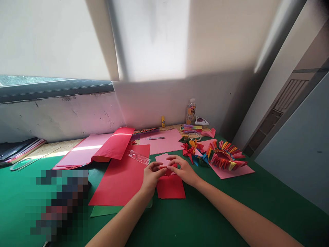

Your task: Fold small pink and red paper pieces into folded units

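Between my two hands is a small folded piece of red paper (168,171), raised a little over the table. My left hand (152,176) is closed on its left side, thumb and fingers pinching the edge. On the other side my right hand (183,170) grips the paper with bent fingers. Part of the fold is hidden behind the fingers. Just below lies a stack of square red paper (171,189). A pink paper square (161,159) shows behind the hands. A large red sheet (120,183) with a clear ruler (139,157) lies to the left.
A ring of folded paper (226,156) and several colourful paper stars (189,151) sit at right. Farther back are a pen (156,138), glue stick (163,121) and bottle (191,112) by the wall. Pink and red sheets (87,147) lie at left, near a blurred-out object (63,202).
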### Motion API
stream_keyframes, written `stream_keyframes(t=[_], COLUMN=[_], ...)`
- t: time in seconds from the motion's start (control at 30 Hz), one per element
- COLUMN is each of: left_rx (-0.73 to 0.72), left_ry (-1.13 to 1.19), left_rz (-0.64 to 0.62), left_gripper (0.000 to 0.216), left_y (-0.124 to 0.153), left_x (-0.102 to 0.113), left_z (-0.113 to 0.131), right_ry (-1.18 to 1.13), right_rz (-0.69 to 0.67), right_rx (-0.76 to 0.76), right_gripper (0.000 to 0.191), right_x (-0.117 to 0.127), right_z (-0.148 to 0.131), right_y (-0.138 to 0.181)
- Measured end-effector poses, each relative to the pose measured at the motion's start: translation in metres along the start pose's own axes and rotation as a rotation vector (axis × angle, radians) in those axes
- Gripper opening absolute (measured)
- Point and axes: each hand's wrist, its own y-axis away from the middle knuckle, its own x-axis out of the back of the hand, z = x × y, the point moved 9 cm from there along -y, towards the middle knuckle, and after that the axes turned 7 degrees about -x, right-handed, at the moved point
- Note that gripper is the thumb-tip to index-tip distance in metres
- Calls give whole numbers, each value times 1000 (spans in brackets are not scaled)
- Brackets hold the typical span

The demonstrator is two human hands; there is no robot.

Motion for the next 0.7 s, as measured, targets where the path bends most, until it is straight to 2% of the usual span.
stream_keyframes(t=[0.33,0.7], left_rx=[-21,-105], left_ry=[42,-13], left_rz=[29,-8], left_gripper=[44,37], left_y=[0,1], left_x=[0,-2], left_z=[3,14], right_ry=[79,112], right_rz=[40,41], right_rx=[-3,52], right_gripper=[13,16], right_x=[1,-3], right_z=[2,0], right_y=[1,3])
